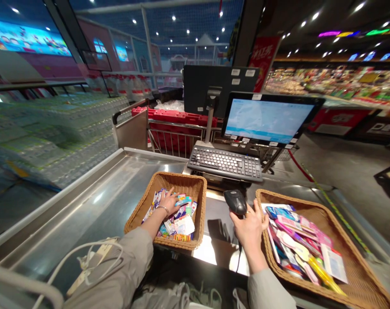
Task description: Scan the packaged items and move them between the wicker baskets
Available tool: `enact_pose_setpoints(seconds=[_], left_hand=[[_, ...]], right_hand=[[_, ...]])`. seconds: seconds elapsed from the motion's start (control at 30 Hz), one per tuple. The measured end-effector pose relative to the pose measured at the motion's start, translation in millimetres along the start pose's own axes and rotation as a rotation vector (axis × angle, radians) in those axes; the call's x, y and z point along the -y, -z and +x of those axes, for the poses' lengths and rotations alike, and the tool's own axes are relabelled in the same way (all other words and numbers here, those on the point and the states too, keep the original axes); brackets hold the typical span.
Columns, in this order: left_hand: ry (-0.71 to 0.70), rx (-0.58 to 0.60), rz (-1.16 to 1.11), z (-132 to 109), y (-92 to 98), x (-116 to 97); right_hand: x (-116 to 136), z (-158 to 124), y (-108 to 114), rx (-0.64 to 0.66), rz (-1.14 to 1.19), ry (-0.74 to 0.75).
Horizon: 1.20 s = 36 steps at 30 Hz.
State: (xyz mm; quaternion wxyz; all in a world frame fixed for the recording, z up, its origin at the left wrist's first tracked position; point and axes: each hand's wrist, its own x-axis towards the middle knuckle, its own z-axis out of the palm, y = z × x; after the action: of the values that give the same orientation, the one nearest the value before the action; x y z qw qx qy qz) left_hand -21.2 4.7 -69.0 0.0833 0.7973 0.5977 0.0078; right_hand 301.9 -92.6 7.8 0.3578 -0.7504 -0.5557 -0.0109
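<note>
My left hand [169,202] reaches into the left wicker basket [201,201], its fingers spread over small colourful packets [184,225]; whether it grips one is hard to make out. A black barcode scanner [235,202] with a cable is in my right hand [250,223], between the two baskets. Just right of that hand stands the other wicker basket [358,231], holding several toothbrush-like packaged items [297,242] in pink, white, blue and yellow.
Behind the baskets are a keyboard [227,163], a lit monitor [268,119] and a dark screen back [214,83]. The metal counter [117,193] extends left. A white cable [85,244] loops near my left sleeve. A cart [172,137] stands beyond.
</note>
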Motion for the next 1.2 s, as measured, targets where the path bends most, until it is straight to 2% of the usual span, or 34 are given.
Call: enact_pose_setpoints(seconds=[0.27, 0.53, 0.87, 1.2], left_hand=[[0.071, -0.085, 0.016, 3, 1.8, 2], [0.044, -0.282, -0.008, 6, 29.9, -10], [-0.035, -0.396, -0.006, 5, 59.7, -34], [-0.099, -0.451, 0.001, 11, 75.6, -52]], right_hand=[[3, 0, 5, -0.034, -0.006, 0.032], [-1, 6, -2, -0.022, -0.016, 0.098], [16, 9, 3, 0.050, 0.021, 0.157], [25, 10, 8, 0.064, 0.046, 0.197]])
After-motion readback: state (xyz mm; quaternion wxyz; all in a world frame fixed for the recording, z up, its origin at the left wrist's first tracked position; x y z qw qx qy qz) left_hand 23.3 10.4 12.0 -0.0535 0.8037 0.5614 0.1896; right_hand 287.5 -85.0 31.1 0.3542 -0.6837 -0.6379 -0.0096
